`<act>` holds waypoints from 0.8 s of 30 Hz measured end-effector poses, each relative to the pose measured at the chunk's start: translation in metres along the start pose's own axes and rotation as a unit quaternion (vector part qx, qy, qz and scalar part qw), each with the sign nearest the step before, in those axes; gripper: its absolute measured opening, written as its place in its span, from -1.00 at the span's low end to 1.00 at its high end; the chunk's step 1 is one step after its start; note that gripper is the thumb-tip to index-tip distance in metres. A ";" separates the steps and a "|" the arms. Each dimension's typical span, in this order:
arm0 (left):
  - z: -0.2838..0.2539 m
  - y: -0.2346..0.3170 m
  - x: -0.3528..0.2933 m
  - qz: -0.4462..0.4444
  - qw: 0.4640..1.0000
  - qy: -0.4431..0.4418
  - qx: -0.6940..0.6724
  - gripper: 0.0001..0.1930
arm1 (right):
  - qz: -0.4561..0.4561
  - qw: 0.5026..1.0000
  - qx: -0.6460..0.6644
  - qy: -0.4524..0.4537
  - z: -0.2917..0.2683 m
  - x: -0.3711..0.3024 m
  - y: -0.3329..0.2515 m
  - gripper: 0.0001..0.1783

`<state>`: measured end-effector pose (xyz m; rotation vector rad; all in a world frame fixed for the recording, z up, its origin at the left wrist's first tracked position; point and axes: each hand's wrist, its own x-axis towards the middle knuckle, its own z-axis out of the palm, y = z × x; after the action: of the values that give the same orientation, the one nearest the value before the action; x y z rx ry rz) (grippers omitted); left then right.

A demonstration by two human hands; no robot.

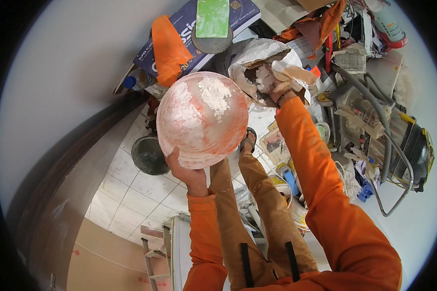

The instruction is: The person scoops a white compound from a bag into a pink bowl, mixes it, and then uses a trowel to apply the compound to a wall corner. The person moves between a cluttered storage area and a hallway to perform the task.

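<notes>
My left hand [189, 174] grips the lower rim of a round orange mixing bowl [179, 140] smeared with white. A heap of white powder [214, 95] lies in the bowl towards its far side. To the right of the bowl stands a torn-open white paper bag [245, 56] with pale powder inside. My right hand [279, 90], a dark band at its wrist, reaches into the mouth of this bag. Its fingers are hidden among the powder and the torn paper, so what they hold does not show.
A dark bucket [149, 156] stands on the tiled floor [131, 196] left of my legs. Behind the bowl lie a blue box [177, 22], an orange cloth [167, 46] and a green scraper [212, 18]. A hose [369, 89] and clutter crowd the right. A ladder [153, 262] is lower left.
</notes>
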<state>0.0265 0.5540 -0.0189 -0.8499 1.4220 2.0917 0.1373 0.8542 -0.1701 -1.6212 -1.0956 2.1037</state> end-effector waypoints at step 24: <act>0.008 -0.030 0.013 0.024 0.997 -0.065 -0.018 -0.36 | 0.060 0.982 0.147 -0.098 0.067 -0.143 -0.083 -0.68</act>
<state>0.0358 0.5724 -0.0452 -0.6854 1.3528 2.1716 0.1055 0.7959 -0.0049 -1.3953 -0.7076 2.4112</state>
